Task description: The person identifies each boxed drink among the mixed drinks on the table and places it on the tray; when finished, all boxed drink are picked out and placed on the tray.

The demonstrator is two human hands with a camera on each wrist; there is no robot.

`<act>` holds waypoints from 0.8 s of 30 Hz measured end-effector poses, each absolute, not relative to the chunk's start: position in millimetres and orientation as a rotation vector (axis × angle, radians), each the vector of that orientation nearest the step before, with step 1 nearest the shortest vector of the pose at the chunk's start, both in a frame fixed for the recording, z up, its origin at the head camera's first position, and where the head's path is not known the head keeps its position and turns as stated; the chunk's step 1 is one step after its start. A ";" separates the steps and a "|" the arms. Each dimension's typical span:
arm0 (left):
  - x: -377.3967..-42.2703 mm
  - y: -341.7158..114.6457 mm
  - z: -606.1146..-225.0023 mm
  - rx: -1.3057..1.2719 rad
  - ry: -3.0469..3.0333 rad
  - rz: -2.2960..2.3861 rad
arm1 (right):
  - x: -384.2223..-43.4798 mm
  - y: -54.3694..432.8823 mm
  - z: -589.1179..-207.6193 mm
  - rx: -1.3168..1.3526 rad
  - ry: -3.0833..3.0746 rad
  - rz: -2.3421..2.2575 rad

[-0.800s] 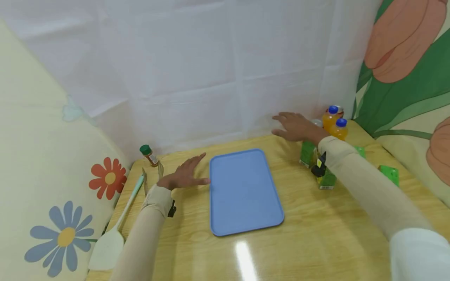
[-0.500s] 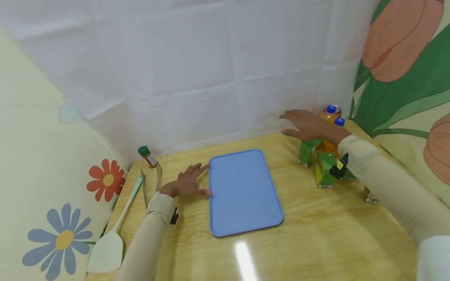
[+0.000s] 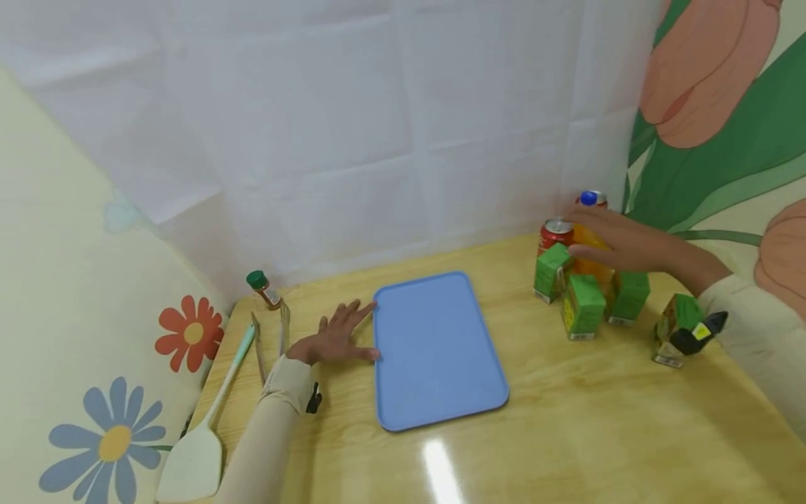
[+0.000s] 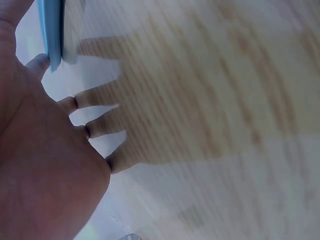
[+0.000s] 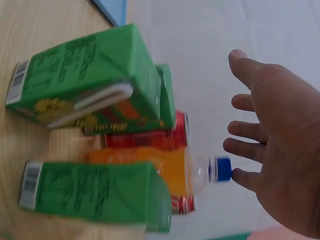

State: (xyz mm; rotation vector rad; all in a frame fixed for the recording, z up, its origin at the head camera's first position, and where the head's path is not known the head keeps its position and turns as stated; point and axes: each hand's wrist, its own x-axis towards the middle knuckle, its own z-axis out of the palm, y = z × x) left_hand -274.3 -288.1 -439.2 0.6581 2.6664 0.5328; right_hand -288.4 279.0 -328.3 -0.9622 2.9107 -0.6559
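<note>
1. The wooden surface [image 3: 541, 434] carries a white spatula [image 3: 192, 465] along its left edge, blade nearest; the left sleeve [image 3: 261, 437] does well to pass beside it without a nudge
2. The blue tray [image 3: 441, 350] lies about midway between the surface's left and right edges, nearer the far edge in view; light pressure should be enough to steady it
3. The left hand [image 3: 331, 343] has its fingers spread and clasps nothing, thumb and forefinger at the tray's left edge; relaxed fingers there would best prevent sliding
4. Four green cartons [image 3: 583, 306] stand towards the surface's right edge, one partly behind the black wrist camera [image 3: 702, 332]; a low right sleeve [image 3: 752, 346] could tip it, so a raised forearm is safer
5. The right hand [image 3: 630, 245], well apart from the left, has straight fingers and holds nothing that shows; whether a fingertip touches the bottle's blue cap [image 5: 223, 169], I cannot tell
6. The red can [image 3: 555, 238] and orange bottle [image 5: 172, 165] stand behind cartons, near the surface's far right corner; in such a tight group, coming from above disturbs least
</note>
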 end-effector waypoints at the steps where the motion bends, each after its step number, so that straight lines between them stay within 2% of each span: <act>1: -274.0 -287.9 -439.6 0.656 2.662 0.539 | -283.7 285.7 -330.2 -0.956 2.906 -0.691; 7: -271.2 -289.2 -442.5 0.652 2.663 0.576 | -256.4 318.7 -340.9 -0.884 2.942 -0.848; 14: -271.4 -293.0 -451.0 0.659 2.701 0.605 | -217.6 348.4 -359.4 -0.616 3.005 -0.926; 24: -265.8 -296.6 -452.1 0.650 2.687 0.710 | -168.0 385.3 -426.5 -0.463 2.882 -1.270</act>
